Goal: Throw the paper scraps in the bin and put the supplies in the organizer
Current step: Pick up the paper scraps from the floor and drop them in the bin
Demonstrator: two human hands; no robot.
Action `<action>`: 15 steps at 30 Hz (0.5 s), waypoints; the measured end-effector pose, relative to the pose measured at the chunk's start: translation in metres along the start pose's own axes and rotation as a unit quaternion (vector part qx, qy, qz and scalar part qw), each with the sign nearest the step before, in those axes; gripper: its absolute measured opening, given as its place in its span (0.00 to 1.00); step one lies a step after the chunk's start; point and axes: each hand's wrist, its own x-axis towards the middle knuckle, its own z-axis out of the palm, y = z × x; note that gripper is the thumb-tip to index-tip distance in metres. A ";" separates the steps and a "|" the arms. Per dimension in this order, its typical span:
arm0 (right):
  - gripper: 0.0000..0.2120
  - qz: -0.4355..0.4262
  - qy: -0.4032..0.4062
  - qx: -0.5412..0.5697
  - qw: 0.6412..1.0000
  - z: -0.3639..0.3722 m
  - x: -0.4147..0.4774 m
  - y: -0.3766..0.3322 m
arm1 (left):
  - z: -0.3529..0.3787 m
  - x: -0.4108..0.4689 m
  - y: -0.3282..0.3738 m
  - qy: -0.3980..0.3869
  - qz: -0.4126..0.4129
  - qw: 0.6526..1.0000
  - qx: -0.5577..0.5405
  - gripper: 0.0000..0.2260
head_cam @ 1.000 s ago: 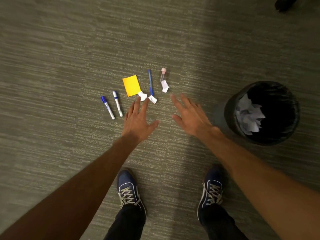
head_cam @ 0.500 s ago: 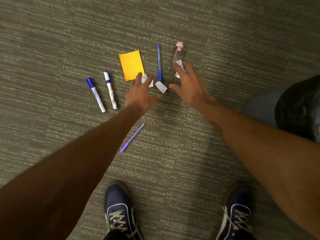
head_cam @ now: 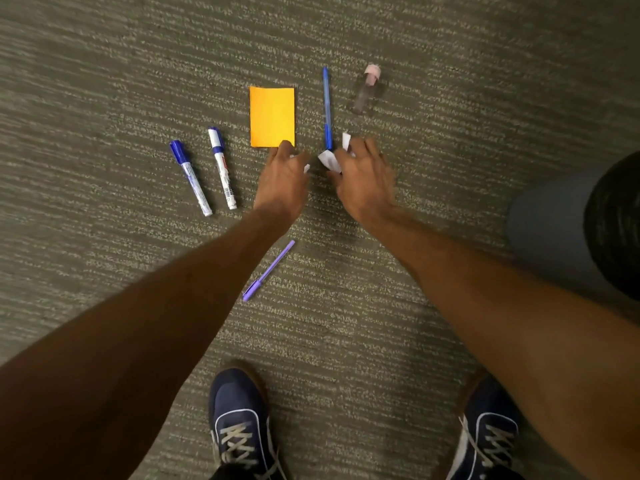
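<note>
Crumpled white paper scraps [head_cam: 329,160] lie on ribbed carpet [head_cam: 104,64] below a flat orange pad [head_cam: 272,116]; right hand [head_cam: 363,178] curls fingers onto one, left hand [head_cam: 282,181] covers another, grip unclear.

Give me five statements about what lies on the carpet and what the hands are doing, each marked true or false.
1. Two markers lie left of the yellow pad. True.
2. The purple pen lies beyond the pad. False: it lies nearer the shoes, under the left forearm.
3. The right hand is at white paper scraps. True.
4. The blue pen lies right of the pad. True.
5. The left hand holds a marker. False: it is at a scrap.
</note>
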 end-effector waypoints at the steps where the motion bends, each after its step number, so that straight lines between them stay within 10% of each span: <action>1: 0.15 -0.009 0.000 0.006 1.000 0.000 -0.001 -0.001 | 0.000 -0.002 0.000 0.002 0.003 1.000 -0.005 0.16; 15: 0.15 0.046 0.061 0.135 0.988 -0.091 -0.043 0.019 | -0.060 -0.062 0.065 0.066 -0.026 0.990 -0.122 0.16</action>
